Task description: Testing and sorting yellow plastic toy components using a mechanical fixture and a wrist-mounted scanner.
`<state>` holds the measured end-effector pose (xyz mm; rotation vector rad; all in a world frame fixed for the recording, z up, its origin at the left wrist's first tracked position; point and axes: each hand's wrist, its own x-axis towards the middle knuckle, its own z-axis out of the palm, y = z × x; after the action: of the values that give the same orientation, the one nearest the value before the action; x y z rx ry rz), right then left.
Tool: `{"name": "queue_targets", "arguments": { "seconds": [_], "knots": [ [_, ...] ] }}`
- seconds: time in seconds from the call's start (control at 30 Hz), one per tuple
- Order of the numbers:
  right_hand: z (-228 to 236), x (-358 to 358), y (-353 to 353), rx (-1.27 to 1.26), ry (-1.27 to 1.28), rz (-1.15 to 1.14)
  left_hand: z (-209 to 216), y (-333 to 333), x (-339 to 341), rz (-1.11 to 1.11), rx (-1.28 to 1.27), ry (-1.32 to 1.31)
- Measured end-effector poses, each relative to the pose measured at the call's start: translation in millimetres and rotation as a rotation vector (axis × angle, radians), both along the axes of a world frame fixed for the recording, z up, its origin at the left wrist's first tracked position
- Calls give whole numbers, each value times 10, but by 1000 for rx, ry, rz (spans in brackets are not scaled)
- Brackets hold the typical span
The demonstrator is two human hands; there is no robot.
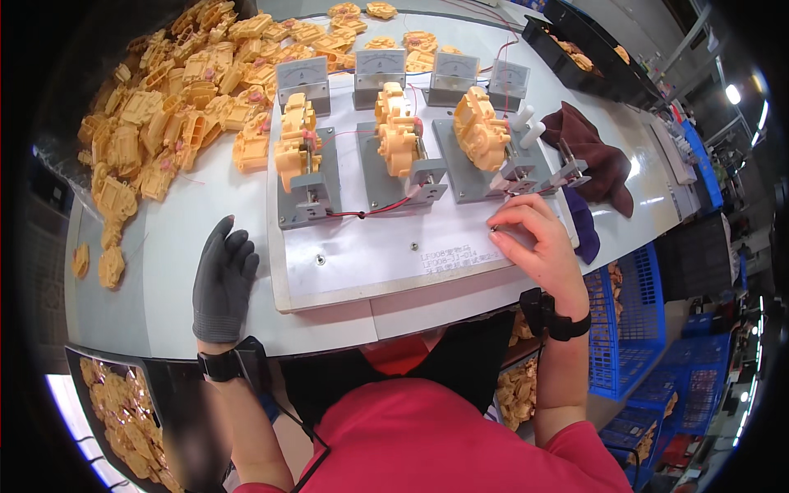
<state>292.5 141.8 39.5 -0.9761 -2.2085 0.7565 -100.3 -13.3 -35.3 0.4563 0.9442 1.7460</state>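
Observation:
My left hand (223, 279), in a dark grey glove, lies on the table left of a white board (370, 275). Its fingers are loosely extended and hold nothing. On the board stand three grey test fixtures (329, 197), each carrying a yellow-orange plastic gear housing (483, 131). My bare right hand (534, 242) is at the board's right front, below the right fixture. Its thumb and fingertips close around a small metal stud (495, 229) on the board. Two similar studs (414, 246) show farther left. Red wires (386, 207) link the fixtures at their front.
Analog meters (380, 66) line the board's back. A large heap of yellow-orange housings (173, 107) covers the table's left and back. A brown cloth (596, 156) lies to the right, with a black bin (575, 53) behind. Blue crates (633, 320) stand beside the table.

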Motion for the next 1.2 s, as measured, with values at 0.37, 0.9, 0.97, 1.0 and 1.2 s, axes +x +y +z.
{"name": "queue_targets", "arguments": {
  "seconds": [0.37,0.9,0.97,1.0,1.2],
  "knots": [
    [-30,-1,3,27,10,1,48,-3,43,21,-41,28],
    [-43,-32,-27,64,8,-29,73,-35,66,32,-41,12],
    [-12,-94,-78,139,-11,-27,68,-38,61,46,-41,16],
    [12,-143,-116,214,-25,-34,60,-29,52,25,-26,15],
    [25,-752,-395,231,-77,82,64,-5,58,7,-24,-17]
  ]
}}
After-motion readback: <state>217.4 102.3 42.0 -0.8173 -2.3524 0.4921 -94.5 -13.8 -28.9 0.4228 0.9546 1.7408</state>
